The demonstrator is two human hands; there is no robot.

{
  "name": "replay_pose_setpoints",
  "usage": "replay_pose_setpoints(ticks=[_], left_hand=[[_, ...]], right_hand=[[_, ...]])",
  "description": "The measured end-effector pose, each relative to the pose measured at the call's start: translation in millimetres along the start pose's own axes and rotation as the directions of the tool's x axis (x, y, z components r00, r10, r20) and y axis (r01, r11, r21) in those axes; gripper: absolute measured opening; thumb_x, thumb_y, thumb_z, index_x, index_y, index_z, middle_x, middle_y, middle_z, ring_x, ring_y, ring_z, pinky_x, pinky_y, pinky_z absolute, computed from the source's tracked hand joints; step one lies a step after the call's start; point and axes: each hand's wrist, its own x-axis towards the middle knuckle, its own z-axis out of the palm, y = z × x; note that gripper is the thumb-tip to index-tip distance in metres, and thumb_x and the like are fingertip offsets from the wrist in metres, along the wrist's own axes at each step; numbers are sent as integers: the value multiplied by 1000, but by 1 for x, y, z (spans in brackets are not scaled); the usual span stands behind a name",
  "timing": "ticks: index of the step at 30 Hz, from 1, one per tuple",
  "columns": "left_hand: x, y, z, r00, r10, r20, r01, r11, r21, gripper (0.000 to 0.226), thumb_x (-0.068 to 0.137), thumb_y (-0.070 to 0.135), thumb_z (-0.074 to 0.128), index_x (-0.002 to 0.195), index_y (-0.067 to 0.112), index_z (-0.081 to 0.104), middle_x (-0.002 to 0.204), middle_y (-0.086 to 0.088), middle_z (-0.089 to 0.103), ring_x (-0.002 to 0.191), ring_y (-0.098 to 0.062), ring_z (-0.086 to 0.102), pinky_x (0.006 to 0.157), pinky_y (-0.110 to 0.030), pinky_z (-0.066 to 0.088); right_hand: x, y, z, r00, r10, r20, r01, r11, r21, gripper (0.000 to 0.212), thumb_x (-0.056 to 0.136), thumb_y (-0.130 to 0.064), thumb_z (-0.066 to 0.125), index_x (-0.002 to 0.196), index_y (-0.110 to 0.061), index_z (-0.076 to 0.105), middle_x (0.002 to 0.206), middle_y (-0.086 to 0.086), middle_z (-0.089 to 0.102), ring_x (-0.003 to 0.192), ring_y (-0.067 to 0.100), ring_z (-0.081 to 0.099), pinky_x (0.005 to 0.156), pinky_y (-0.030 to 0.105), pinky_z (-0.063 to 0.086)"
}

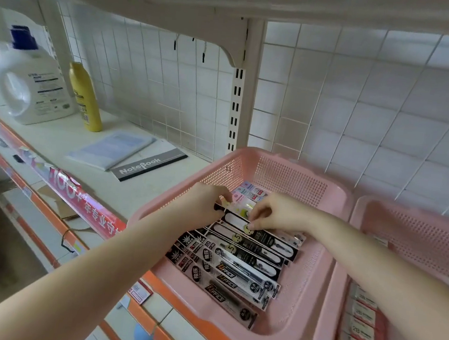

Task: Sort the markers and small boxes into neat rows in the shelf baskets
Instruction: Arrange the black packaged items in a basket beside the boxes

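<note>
A pink basket (278, 172) on the shelf holds several long black pen packs (238, 265) lying in a slanted row. Behind them lie small light-coloured boxes (251, 192). Both hands reach into the basket's far part. My left hand (206, 201) pinches the left end of a pale pack (241, 209) at the row's far end. My right hand (268, 212) pinches the same pack near its middle, fingertips down on a yellow round sticker. A second pink basket (406, 225) to the right holds a row of small red-and-white boxes (362, 328).
On the shelf to the left lie a grey notebook (149, 166) and a pale booklet (112, 148). Further left stand a white detergent jug (30, 80) and a yellow bottle (85, 97). A shelf board hangs overhead. The shelf's orange front edge (177, 295) runs diagonally below the baskets.
</note>
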Motion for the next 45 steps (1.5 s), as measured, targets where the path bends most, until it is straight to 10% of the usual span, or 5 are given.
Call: replay_pose_setpoints(ticks=[15,22,36,45], left_hand=[[1,-5,7,1000,12,17,-15,982,188,37,86,5,58,122,16,57,122,-3,54,110,-17,51,93,-23,40],[0,-1,11,947,111,302,-189,951,243,46,93,21,54,138,22,44,142,1,45,126,-17,45,108,-31,33],[9,43,-21,939,186,288,-265,927,265,49,92,31,58,138,24,43,142,-1,44,121,-19,50,105,-30,36],[48,182,7,817,568,101,-566,823,-45,29,89,29,58,117,23,61,119,2,61,98,-16,59,86,-23,41]], right_hand=[[6,0,6,999,22,-46,-33,971,-236,35,84,-12,69,118,-16,65,97,-1,68,84,9,57,68,17,41],[9,5,6,995,4,-95,-23,980,-196,36,82,-2,66,115,-16,66,98,2,70,75,4,57,70,15,43],[-27,-10,-44,874,-111,-474,8,977,-214,24,89,-3,57,109,-8,69,110,7,68,85,6,54,77,7,34],[-201,48,-75,502,225,-835,-293,953,80,20,83,-1,59,98,-8,72,91,2,69,74,13,60,75,17,47]])
